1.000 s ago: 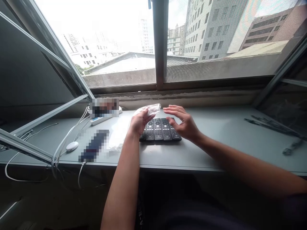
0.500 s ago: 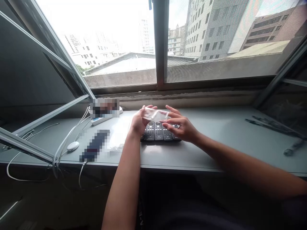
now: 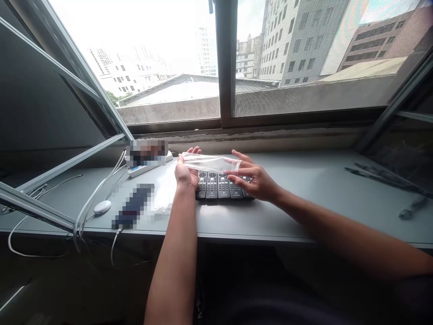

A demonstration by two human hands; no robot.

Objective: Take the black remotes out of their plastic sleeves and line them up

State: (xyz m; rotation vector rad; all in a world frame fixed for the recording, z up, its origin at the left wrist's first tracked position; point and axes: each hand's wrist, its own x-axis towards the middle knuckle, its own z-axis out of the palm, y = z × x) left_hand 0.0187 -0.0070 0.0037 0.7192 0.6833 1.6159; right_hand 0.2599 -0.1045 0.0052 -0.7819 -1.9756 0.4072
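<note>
A clear plastic bag (image 3: 213,163) is stretched sideways between my two hands, above a row of several black remote controls (image 3: 223,190). My left hand (image 3: 187,171) grips the bag's left end under the thumb, its other fingers lifted behind. At the bag's right end, my right hand (image 3: 252,176) holds the edge between thumb and fingers, with one finger raised apart. The remotes lie side by side on the grey table (image 3: 304,198), buttons up. My hands and the bag cover parts of them, most of all at the right end.
To the left are more clear plastic bags (image 3: 164,198), a blurred dark object (image 3: 135,206) with a cable, and a round white device (image 3: 102,207). A white power strip (image 3: 142,169) stands behind. Dark thin items (image 3: 379,178) lie at right, below the window (image 3: 226,67).
My left hand has moved left, drawing the plastic bag out longer and uncovering more of the left remotes. My right hand stays almost in place.
</note>
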